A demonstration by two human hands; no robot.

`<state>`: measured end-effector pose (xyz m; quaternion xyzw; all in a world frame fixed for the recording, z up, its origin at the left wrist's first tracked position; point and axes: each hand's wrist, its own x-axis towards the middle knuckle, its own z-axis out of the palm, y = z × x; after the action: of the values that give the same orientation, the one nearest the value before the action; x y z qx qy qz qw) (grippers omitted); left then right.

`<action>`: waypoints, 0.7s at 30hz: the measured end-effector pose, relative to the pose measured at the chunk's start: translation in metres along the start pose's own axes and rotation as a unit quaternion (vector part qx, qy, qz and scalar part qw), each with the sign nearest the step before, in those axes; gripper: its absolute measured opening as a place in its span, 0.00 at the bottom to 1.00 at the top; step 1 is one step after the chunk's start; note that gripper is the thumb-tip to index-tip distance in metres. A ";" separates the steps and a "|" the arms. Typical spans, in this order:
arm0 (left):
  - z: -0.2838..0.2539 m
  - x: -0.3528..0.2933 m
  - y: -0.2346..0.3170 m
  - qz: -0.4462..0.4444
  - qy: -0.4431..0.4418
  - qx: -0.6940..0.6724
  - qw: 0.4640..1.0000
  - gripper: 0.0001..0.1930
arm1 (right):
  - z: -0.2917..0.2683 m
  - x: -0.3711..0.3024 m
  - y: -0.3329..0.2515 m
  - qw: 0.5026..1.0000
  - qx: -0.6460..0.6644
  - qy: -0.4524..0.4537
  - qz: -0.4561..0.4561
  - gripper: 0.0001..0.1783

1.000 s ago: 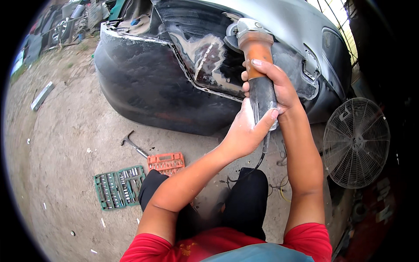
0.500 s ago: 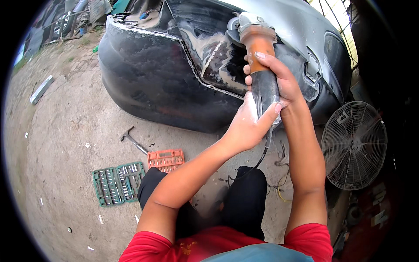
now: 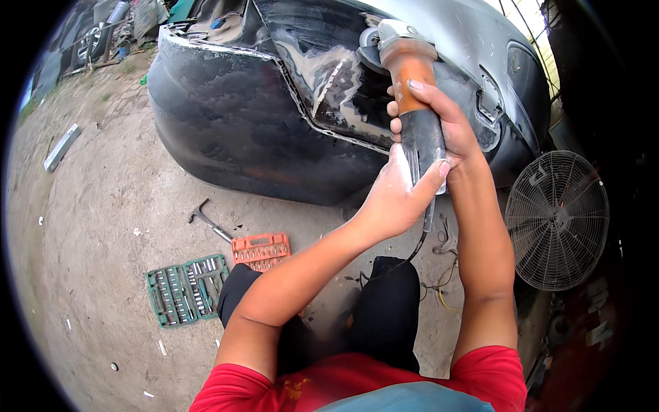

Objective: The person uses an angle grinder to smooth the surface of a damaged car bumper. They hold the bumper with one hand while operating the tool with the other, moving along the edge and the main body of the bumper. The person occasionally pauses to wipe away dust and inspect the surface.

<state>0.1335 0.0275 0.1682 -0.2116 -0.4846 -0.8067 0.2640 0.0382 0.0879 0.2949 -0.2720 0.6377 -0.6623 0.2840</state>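
Orange-collared and dusty, the angle grinder point(image 3: 412, 96) is clamped in both hands, right hand point(image 3: 439, 123) wrapped round its body and left hand point(image 3: 398, 196) closed on the tail, with its disc at the ragged cut edge of the dark car body panel point(image 3: 274, 130). Kickback looks the likeliest trouble, if the disc snags on that torn metal seam, and the trailing cord point(image 3: 422, 237) near the knees could catch. Against the earlier frame, the grinder head sits slightly lower along the seam, grips unchanged.
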 end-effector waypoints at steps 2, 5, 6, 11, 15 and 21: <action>0.003 -0.001 -0.003 -0.038 -0.015 0.000 0.999 0.29 | -0.011 -0.005 0.005 1.000 0.011 0.014 0.001 0.23; 0.010 -0.001 -0.010 -0.042 -0.014 0.003 0.999 0.30 | -0.019 -0.012 0.007 0.999 0.020 0.036 0.002 0.23; 0.009 -0.002 -0.009 -0.039 -0.008 -0.001 0.999 0.30 | -0.016 -0.010 0.005 0.999 0.001 0.033 0.002 0.23; 0.007 -0.003 0.005 0.011 0.050 0.025 0.998 0.29 | 0.008 0.002 -0.004 0.999 -0.040 -0.005 -0.012 0.22; 0.007 -0.002 0.008 -0.044 0.025 0.020 0.999 0.30 | 0.004 -0.001 -0.006 0.999 -0.050 -0.003 -0.018 0.23; 0.025 0.011 -0.032 -0.033 -0.030 -0.009 0.999 0.30 | -0.059 -0.010 0.014 0.999 0.013 0.048 -0.016 0.24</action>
<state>0.1068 0.0604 0.1640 -0.2216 -0.4917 -0.8127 0.2206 0.0029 0.1353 0.2791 -0.2461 0.6380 -0.6870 0.2458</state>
